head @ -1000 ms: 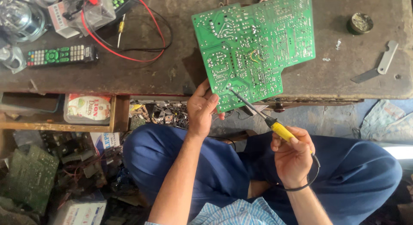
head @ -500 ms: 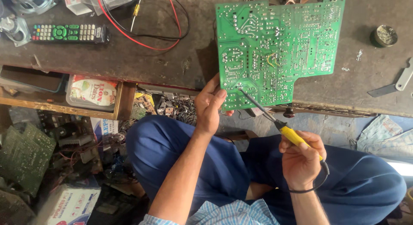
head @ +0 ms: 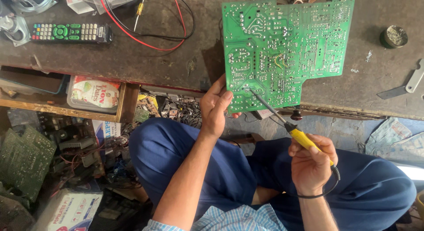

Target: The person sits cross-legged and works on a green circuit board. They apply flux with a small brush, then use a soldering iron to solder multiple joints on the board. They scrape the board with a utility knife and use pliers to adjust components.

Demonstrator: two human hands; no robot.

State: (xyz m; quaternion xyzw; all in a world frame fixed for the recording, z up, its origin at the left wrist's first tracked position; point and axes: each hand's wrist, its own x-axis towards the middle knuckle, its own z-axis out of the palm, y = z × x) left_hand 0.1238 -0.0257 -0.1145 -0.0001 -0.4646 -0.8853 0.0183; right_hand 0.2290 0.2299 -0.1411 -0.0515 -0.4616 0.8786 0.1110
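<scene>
Still no shift — left hand point(head: 216, 108) clamped on circuit board point(head: 282, 50), right hand point(head: 311, 162) clenching soldering iron point(head: 287, 125).

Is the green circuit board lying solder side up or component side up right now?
Solder side up: the circuit board shows silver joints and traces, no component bodies. The left hand grips its lower edge.

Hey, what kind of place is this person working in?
Probably a small electronics repair workshop: a green circuit board on the bench, a yellow-handled soldering iron in the right hand, and spare boards heaped below.
</scene>
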